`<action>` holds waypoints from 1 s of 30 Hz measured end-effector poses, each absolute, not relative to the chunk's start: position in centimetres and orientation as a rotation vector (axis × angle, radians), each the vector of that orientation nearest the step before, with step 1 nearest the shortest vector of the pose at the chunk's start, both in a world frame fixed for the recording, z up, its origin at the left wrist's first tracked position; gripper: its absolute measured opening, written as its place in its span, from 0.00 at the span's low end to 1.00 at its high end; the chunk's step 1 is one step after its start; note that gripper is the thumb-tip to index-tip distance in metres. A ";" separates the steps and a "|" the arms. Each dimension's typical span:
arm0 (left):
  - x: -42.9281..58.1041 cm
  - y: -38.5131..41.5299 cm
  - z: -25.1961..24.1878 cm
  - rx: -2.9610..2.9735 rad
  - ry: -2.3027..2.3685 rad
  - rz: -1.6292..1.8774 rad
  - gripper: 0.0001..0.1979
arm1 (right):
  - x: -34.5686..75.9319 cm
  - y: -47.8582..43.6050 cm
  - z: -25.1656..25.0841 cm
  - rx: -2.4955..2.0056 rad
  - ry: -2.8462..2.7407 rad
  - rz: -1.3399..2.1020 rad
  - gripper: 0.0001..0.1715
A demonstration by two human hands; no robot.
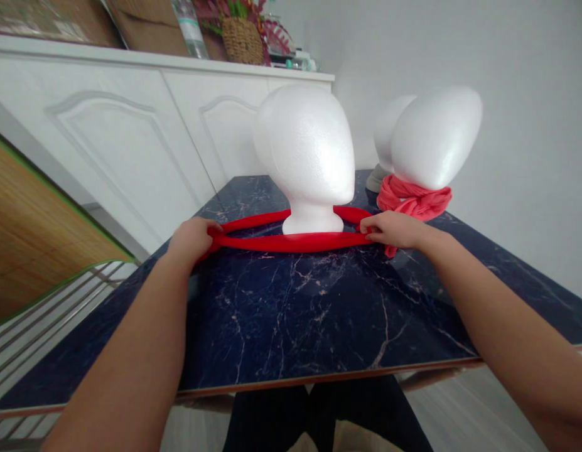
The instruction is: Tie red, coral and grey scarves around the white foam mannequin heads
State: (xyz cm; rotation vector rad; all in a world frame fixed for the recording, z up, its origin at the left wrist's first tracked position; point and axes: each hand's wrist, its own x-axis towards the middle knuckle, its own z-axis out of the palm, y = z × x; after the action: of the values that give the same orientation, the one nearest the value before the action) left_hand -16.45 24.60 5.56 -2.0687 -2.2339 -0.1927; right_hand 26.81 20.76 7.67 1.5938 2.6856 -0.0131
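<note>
A white foam mannequin head (309,157) stands on a dark blue marble table (295,314). A red cloth band (291,242) lies stretched in a loop around its neck base. My left hand (193,238) is closed on the band's left end. My right hand (394,229) pinches its right end. Both hands rest low, at table height. Behind my right hand a second foam head (434,135) wears a coral scarf (413,198) twisted around its neck.
A third foam head (385,135) stands partly hidden at the back right. White cabinets (130,138) line the left, with a wicker basket (242,39) and a bottle (189,28) on top. A white wall is on the right.
</note>
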 end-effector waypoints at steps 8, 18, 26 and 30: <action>-17.9 23.6 4.9 -1.878 -2.320 -0.313 0.23 | 30.3 21.6 8.3 1.819 2.538 0.103 0.05; -13.0 23.3 5.9 -1.959 -2.126 -0.641 0.22 | 29.2 20.5 8.6 2.254 2.337 0.303 0.11; -4.5 23.2 3.4 -2.741 -1.775 -1.630 0.50 | 22.8 19.6 6.2 1.695 2.784 0.071 0.18; -1.7 23.7 2.3 -2.649 -1.927 -1.784 0.57 | 23.8 20.1 6.4 1.399 2.916 -0.441 0.09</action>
State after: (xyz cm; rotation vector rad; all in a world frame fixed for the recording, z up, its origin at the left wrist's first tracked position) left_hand -1.69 23.70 2.32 -2.6490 -1.9265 -1.7838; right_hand 23.84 20.05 6.40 1.3994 2.9162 -0.4406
